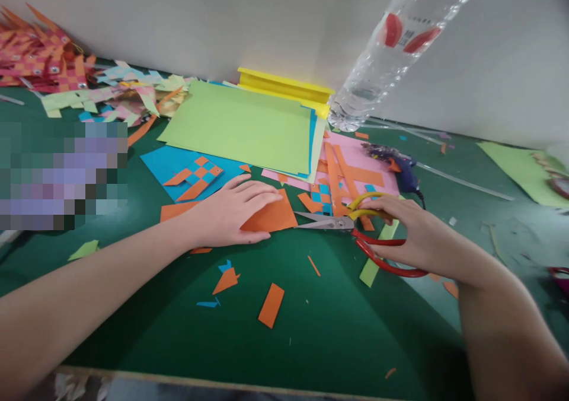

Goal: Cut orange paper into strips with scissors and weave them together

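My left hand (pixel 235 208) holds down a sheet of orange paper (pixel 281 214) on the green table, fingers across its top and thumb by the near edge. The paper's right corner meets the scissors (pixel 342 222), whose blades are parted. My right hand (pixel 418 229) grips their handles, one loop yellow and one red. Beyond my left hand, an orange and blue woven paper fish (pixel 200 175) lies on blue paper (pixel 155 166). Another woven orange and blue piece (pixel 320 196) is just past the blades, with orange strips (pixel 332 178) beside it.
Green sheets (pixel 240 125) are stacked behind, near a yellow holder (pixel 284 86) and a tall water bottle (pixel 382 57). A dark blue glue gun (pixel 404 172) lies right. Woven red and orange pieces (pixel 44 57) pile up far left. Orange scraps (pixel 271 306) lie in front.
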`<act>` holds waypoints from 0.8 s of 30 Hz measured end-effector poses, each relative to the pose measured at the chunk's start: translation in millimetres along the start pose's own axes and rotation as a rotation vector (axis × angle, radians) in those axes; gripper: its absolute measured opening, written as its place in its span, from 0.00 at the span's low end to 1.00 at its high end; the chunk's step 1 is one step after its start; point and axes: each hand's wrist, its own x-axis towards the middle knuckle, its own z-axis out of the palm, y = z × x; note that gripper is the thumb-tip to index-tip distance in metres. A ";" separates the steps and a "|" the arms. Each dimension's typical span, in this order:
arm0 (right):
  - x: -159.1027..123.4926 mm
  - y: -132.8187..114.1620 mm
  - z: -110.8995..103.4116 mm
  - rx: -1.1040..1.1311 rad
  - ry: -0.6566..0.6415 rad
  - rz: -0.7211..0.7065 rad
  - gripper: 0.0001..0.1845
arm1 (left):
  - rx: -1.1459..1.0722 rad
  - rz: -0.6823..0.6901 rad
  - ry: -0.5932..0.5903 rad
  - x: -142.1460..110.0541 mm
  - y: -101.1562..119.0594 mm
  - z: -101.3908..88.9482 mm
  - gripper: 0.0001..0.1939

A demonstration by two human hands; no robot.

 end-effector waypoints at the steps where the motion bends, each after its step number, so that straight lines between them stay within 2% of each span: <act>1: -0.3 1.2 0.6 -0.002 0.000 0.004 0.26 | -0.005 0.007 0.002 0.2 -0.1 0.1 0.30; 19: 4.0 -11.2 1.9 0.051 0.014 -0.010 0.26 | -0.016 -0.019 -0.058 2.4 1.8 -3.6 0.30; 24: 6.8 -14.4 6.4 0.079 0.028 -0.048 0.26 | -0.006 0.005 -0.062 3.6 0.1 -3.0 0.24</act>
